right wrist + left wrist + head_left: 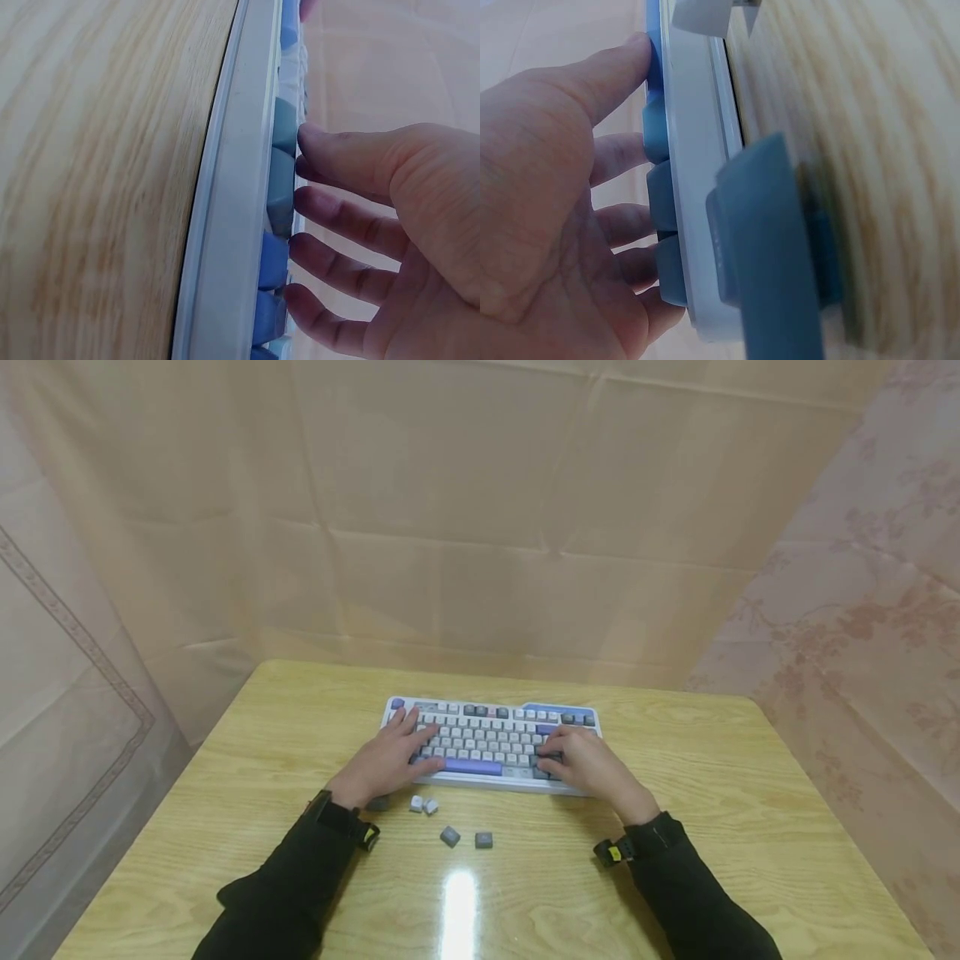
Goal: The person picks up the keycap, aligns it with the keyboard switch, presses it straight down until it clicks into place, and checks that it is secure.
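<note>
A white keyboard (480, 781) with white, grey and purple keycaps lies on the table. My left hand (386, 758) rests over its left end with fingers spread. The left thumb touches the long purple space bar (472, 767), and in the left wrist view the other fingertips reach over the grey keys (660, 187) at the corner. Over the keyboard's right part, my right hand (588, 763) rests with bent, separated fingers. Its thumb and fingertips sit right at the grey keys (280, 187) and blue-looking keys (271, 262) in the right wrist view.
Loose keycaps lie in front of the keyboard: two white keycaps (416, 803), a grey keycap (450, 836), another grey keycap (483, 840) and a dark keycap (378, 803) by the left wrist. The wooden table (720, 860) meets a hanging beige cloth (480, 527) behind.
</note>
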Demonstrator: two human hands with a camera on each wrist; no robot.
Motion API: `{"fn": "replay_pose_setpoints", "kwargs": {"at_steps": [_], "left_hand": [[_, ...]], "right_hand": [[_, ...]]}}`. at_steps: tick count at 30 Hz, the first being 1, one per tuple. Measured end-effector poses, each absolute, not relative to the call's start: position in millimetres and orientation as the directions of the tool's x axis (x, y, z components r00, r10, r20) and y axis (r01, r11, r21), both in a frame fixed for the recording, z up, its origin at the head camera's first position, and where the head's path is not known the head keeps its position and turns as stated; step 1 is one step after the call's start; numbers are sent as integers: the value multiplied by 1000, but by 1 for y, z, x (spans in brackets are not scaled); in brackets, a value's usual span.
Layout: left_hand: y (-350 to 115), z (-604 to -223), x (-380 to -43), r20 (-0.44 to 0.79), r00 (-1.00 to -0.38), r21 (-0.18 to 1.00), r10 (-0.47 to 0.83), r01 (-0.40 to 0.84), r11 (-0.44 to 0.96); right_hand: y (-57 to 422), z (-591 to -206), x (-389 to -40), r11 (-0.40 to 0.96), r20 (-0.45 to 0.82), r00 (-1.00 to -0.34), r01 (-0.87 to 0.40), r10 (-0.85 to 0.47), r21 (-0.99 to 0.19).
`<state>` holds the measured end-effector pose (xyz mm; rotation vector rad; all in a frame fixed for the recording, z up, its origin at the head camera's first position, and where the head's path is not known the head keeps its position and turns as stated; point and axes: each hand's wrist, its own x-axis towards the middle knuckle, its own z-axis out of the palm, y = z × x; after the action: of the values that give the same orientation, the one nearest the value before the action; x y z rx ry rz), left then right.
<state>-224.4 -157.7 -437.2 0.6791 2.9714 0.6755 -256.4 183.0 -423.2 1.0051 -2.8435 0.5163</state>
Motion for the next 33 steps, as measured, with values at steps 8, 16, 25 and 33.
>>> {"fn": "replay_pose_setpoints", "kwargs": {"at_steps": [8,16,25,33], "left_hand": [[-159,-438,-226,58,-907,406,416,402,821],[-159,-438,-226,64,-908,399,414,404,823],[-157,-438,-225,59,-910,399,411,398,826],[-157,-437,-224,55,-911,406,408,394,825]], "right_hand": [[170,-417,-247,602,260,-658,-752,-706,-268],[145,-413,-226,456,189,-536,-821,-823,-344],[125,-415,-205,424,-1,-474,-787,-880,-448],[121,-421,-200,437,-72,-459,-770,-885,-465]]}}
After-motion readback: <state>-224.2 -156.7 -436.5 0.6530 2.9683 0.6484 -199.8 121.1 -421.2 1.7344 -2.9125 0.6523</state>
